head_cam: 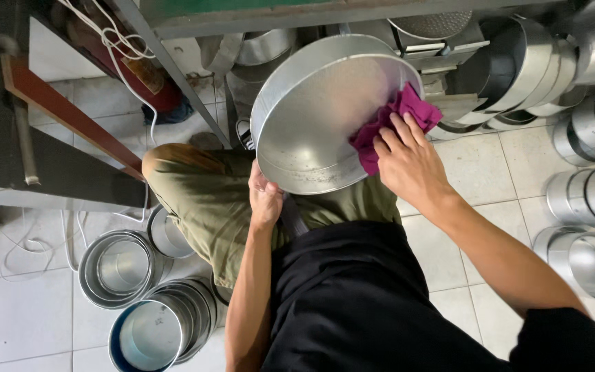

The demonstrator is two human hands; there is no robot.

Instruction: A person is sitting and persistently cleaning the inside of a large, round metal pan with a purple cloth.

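Round metal pan [311, 120], large, shallow, silver-grey; tilted on edge above the knees, open side facing up toward the camera, lower rim resting against the lap. Gripped at the lower left rim by left hand [264, 200], fingers curled round the edge, thumb on the outer wall. Magenta cloth [392, 124], crumpled, pressed against the inner right wall of the pan beneath right hand [408, 162]; fingers spread flat over the cloth, bunching it against the metal, part of the cloth spilling over the rim.

Olive-green trousers [201, 200] and black shirt [352, 296] below the pan. White tiled floor [29, 317] underneath. Nested round tins [118, 269], lower left on the floor, stacked one inside another; beside them a further nested set with a blue-tinted inner face [149, 337]. More metal tins [590, 255] in rows on the right, lying on their sides, and others [525, 69] stacked at upper right. Dark wooden frame [56, 103] at upper left, white cord [115, 41] hanging across it and trailing to the floor.
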